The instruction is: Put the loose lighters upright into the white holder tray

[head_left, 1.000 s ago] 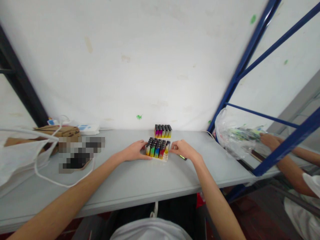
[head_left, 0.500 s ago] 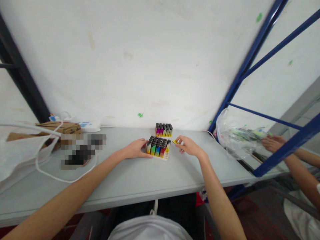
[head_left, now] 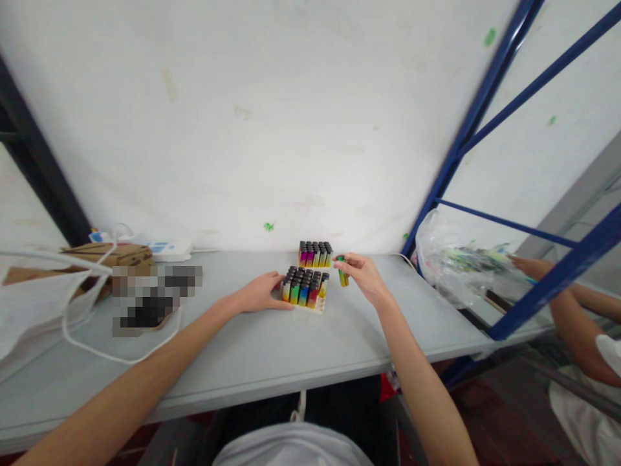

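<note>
A white tray (head_left: 316,309) packed with upright lighters (head_left: 299,291) with black tops stands in front of me; slots at its right front corner hold no lighter. My left hand (head_left: 262,292) grips the tray's left side, thumb along the front and fingers behind. Between the thumb and fingers of my right hand (head_left: 363,272) is a green and yellow lighter (head_left: 344,279), roughly upright, just right of the tray. Behind, close to the wall, sits a second block of lighters (head_left: 315,255), purple and yellow.
Cardboard (head_left: 116,255), a white cable (head_left: 92,349), a white bag (head_left: 43,317) and a blurred-out dark item lie on the left. To the right, beyond a blue metal frame (head_left: 451,168), another person's hands (head_left: 528,268) are near clear plastic bags (head_left: 446,259).
The lighter in my right hand has turned from lying sideways to roughly upright, and that hand has risen slightly. My left hand stays at the tray. The view has shifted a little.
</note>
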`<state>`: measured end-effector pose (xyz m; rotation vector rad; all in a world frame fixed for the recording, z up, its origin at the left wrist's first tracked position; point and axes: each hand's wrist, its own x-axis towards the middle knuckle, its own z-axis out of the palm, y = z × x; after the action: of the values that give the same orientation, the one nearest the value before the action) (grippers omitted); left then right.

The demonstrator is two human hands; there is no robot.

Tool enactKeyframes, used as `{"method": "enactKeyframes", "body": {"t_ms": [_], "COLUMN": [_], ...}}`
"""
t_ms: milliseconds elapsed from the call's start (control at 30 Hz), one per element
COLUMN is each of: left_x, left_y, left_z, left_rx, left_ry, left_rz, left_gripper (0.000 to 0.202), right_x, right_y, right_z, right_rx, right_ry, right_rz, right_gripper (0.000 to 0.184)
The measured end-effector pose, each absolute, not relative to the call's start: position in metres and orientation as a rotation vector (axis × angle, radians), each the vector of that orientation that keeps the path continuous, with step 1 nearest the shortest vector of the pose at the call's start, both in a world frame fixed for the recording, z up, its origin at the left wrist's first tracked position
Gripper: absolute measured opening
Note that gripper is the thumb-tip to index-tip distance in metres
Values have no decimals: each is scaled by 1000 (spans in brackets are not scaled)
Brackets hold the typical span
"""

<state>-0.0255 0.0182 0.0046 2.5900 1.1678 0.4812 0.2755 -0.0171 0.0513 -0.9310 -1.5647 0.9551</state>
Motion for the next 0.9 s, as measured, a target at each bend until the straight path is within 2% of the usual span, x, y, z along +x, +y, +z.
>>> {"method": "enactKeyframes", "body": {"t_ms": [267,467,733,900], "left_x": [-26,-26,-26,-26], "left_y": [19,19,21,22], "left_z": [3,3,2,1], "left_rx": [2570,2577,2598,2598], "left_ry": [1157,1151,1149,1152], "left_rz": [520,505,488,484], "left_gripper": [69,68,69,68], "right_x": [261,249,244,242], "right_y": [-23,-15,-17,-16], "right_z": [53,39,36,34], "right_rx": [-924,-1190,-1216,-1238], "right_ry": [-1491,-1262,-1257,-1277], "right_rz": [1143,1124,1080,1120], "right_gripper": [47,59,47,48]}}
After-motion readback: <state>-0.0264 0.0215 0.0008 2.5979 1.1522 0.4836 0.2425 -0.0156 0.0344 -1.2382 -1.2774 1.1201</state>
